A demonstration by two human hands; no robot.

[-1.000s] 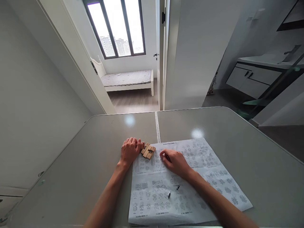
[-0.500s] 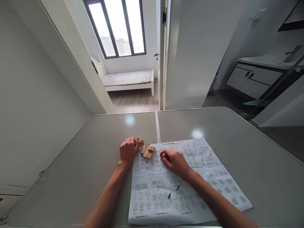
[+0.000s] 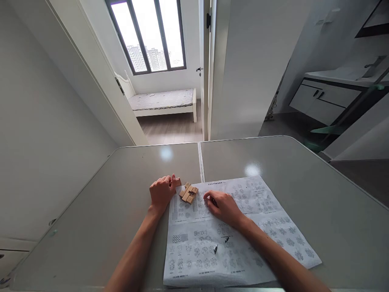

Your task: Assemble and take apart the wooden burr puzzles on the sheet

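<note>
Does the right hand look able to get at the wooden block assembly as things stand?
Probably yes: the right hand sits just beside the wooden block assembly, with only the printed sheet visible between them.

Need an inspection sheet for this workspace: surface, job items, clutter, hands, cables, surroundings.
Surface: glossy grey tabletop, pale seam.
Job items: tan wooden interlocking-block assembly on creased white printed paper sheet; reddish-brown wooden piece.
Clutter: two small dark spots on sheet, scraps or tears unclear.
Hands: left hand grips the piece; right hand curled over sheet, contents unclear.
Cables: nothing seen.
Surroundings: dark-framed window, white-framed bed, white sink cabinet.
</note>
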